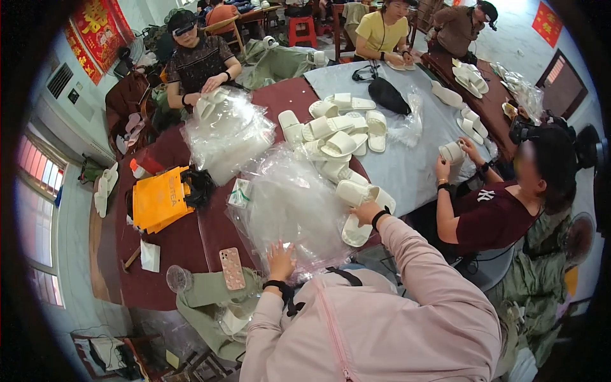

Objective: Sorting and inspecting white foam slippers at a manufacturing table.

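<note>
My left hand (280,260) lies spread on the clear plastic bags (289,204); my right hand (365,212) grips one white slipper (355,230), one phone (231,268) beside.

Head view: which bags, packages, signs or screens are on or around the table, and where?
Clear plastic bags: crinkled heap under the left hand.
Second clear heap: farther left.
Orange bag: flat, left side of the table.
Phone: patterned case, near edge, face down.
Red banners: wall, upper left.
Red sign: upper right.
</note>
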Tool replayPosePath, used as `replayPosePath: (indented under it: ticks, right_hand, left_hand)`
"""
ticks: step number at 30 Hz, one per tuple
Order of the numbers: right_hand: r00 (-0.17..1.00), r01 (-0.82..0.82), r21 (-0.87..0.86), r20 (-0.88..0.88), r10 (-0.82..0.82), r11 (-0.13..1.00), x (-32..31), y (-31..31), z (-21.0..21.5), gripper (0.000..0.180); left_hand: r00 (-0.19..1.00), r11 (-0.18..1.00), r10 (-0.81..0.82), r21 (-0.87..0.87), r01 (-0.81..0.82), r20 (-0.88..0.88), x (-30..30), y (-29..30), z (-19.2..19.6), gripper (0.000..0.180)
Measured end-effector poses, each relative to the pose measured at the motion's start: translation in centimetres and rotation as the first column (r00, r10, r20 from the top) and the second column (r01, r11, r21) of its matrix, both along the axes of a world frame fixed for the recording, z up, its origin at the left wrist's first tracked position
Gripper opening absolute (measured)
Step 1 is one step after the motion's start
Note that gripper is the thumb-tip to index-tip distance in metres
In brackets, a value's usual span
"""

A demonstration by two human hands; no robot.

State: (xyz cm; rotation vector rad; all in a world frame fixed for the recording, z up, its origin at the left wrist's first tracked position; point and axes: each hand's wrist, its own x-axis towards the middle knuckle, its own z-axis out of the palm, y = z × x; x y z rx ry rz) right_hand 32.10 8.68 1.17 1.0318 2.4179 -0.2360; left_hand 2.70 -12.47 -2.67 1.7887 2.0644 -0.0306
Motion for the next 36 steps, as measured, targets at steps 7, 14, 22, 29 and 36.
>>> replayPosePath:
  ticks: [7, 14, 22, 29, 36]
  right_hand:
    - [0.967, 0.174, 0.138, -0.211, -0.143, 0.975, 0.9, -1.1, 1.5, 0.069]
    - [0.972, 0.231, 0.153, -0.076, -0.222, 0.961, 2.5, -1.9, 0.8, 0.072]
    - [0.934, 0.354, -0.094, 0.083, -0.347, 0.931, -0.7, -0.8, -0.5, 0.078]
    - [0.846, 0.533, -0.169, 0.133, -0.516, 0.829, 2.2, -0.8, -2.4, 0.104]
    - [0.815, 0.575, -0.284, 0.286, -0.505, 0.767, 2.6, 0.4, -4.4, 0.084]
  left_hand:
    - [1.0, 0.999, 0.016, 0.029, -0.016, 0.009, -0.5, -0.3, -0.2, 0.061]
    - [0.998, 0.984, -0.019, 0.178, 0.03, -0.064, 0.7, 0.4, 0.0, 0.046]
    - [0.98, 0.989, -0.139, -0.03, 0.145, 0.146, -3.1, -2.5, -9.3, 0.042]
    - [0.993, 0.972, 0.114, 0.209, -0.103, -0.043, 1.9, 4.7, 2.3, 0.044]
    - [0.954, 0.898, -0.192, 0.434, 0.075, 0.23, 2.9, 4.0, 2.0, 0.063]
